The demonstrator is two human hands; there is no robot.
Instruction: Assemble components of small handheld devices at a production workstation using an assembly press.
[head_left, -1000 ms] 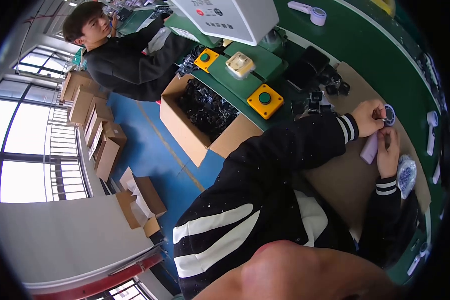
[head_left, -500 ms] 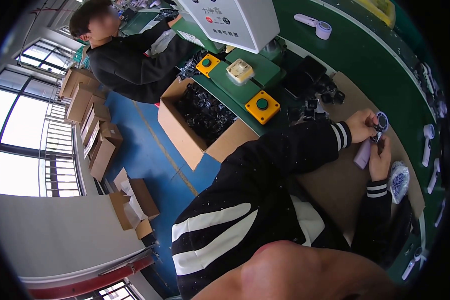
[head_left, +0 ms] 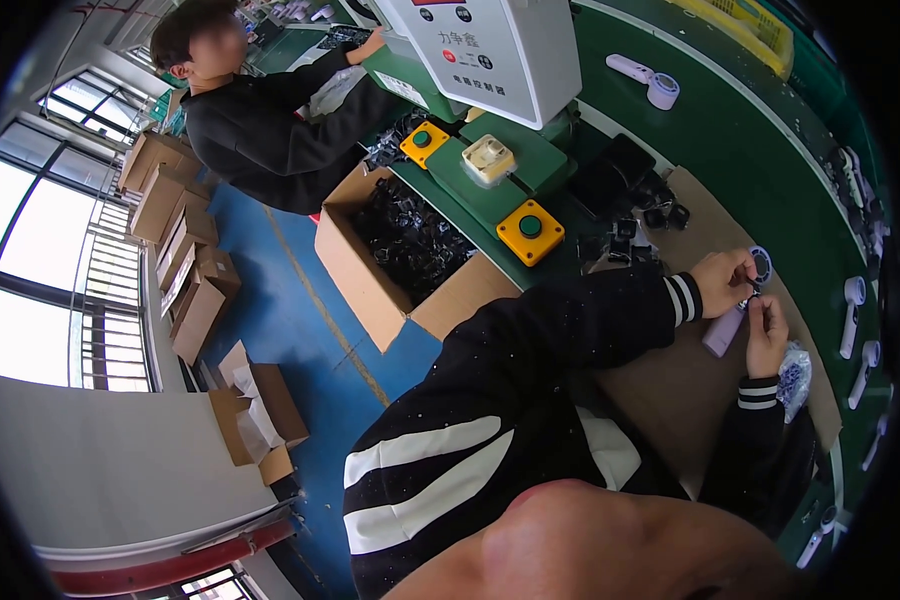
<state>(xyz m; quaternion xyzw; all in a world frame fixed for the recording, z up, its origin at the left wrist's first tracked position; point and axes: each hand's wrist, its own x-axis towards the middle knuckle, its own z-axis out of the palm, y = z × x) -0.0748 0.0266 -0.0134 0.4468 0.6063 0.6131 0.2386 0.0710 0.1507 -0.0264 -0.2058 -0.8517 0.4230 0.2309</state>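
My left hand [head_left: 722, 283] is closed around the neck of a light purple handheld fan [head_left: 761, 264], just below its round head. The fan's handle [head_left: 723, 332] slants down toward me beneath my hands, over a brown cardboard sheet [head_left: 660, 400]. Close against the fan's neck, my right hand [head_left: 767, 338] has its thumb and fingertips pinched together. Whatever small piece they may hold is too small to make out. Beside my right wrist lies a clear plastic bag [head_left: 794, 382] of small purplish parts.
Several purple fans, one of them a fan [head_left: 854, 305], lie on the green conveyor belt. A press machine [head_left: 490, 60] with yellow button boxes [head_left: 531, 232] stands left of black parts [head_left: 625, 240]. An open carton [head_left: 370, 300] holds black pieces. A co-worker [head_left: 270, 140] stands beyond.
The view has shifted slightly. Both hands and the fan appear a little lower, and my right fingertips have come up to pinch close to the fan's neck.
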